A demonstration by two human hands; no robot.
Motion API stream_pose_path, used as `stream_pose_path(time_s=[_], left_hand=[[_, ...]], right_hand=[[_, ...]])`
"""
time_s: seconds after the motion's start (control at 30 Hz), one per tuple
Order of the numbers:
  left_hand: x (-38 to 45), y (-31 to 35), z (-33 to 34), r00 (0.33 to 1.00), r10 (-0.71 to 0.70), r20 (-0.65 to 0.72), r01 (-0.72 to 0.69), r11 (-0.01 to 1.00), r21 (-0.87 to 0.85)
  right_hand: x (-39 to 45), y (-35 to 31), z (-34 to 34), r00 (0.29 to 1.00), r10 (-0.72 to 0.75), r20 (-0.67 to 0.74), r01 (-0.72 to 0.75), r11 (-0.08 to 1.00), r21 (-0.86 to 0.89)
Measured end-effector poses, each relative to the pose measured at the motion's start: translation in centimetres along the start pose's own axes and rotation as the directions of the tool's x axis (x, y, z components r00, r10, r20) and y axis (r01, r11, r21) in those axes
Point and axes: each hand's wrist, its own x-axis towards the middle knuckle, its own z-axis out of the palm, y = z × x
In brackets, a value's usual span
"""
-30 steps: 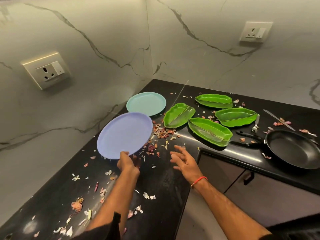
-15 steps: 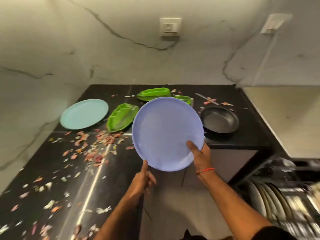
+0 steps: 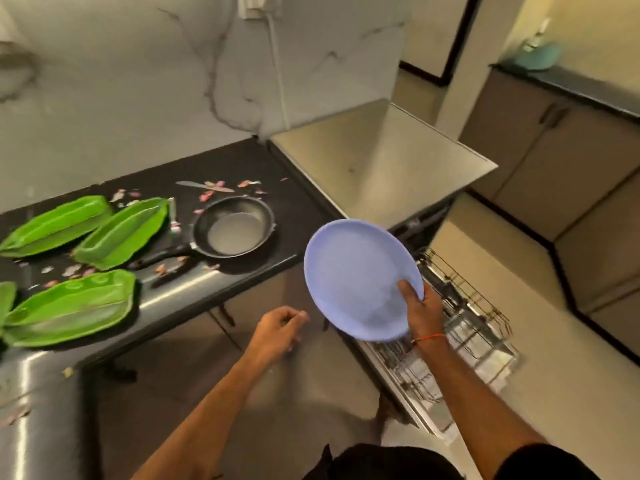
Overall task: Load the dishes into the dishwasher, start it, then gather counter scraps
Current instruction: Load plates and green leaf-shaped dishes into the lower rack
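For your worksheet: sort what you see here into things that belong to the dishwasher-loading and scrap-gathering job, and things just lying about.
Belongs to the job:
blue plate, held by right hand
dishwasher rack
green leaf plates
frying pan
knife
counter scraps

Lying about:
wall cable
cabinets

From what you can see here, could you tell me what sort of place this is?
Most likely a home kitchen: a black counter with a frying pan, and an open dishwasher rack beside it.
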Motion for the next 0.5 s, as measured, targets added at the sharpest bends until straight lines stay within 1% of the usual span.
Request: stream_pose_path(time_s=[0.1, 0.17, 0.23, 0.33, 0.43, 0.5], left_hand=[[3.4, 2.9, 5.4, 0.996, -0.018, 0.089, 0.014, 0.999, 0.046], [5.9, 4.4, 9.4, 0.989, -0.032, 0.144, 0.020, 0.996, 0.081], [8.0, 5.6, 12.8, 0.980, -0.047, 0.192, 0.023, 0.992, 0.123], [12.4, 7.1, 19.1, 0.960, -0.112, 0.258, 0.061, 0.979, 0.195], [16.7, 8.7, 24.9, 0.934, -0.158, 0.320, 0.073, 0.962, 0.262], [19.8, 9.7, 28.7, 0.928, -0.179, 0.326, 0.091, 0.960, 0.266]], right_hand=[[4.3, 3.0, -5.0, 0.996, 0.043, -0.081, -0.047, 0.998, -0.049], [7.9, 5.5, -8.5, 0.992, 0.064, -0.105, -0.076, 0.990, -0.121], [11.5, 8.0, -11.6, 0.992, 0.074, -0.099, -0.092, 0.976, -0.199], [17.9, 12.3, -15.6, 0.986, 0.130, -0.104, -0.155, 0.944, -0.290], [23.6, 16.0, -17.9, 0.976, 0.206, -0.073, -0.219, 0.914, -0.342], [27.6, 18.2, -18.6, 0.968, 0.243, -0.053, -0.246, 0.898, -0.364]])
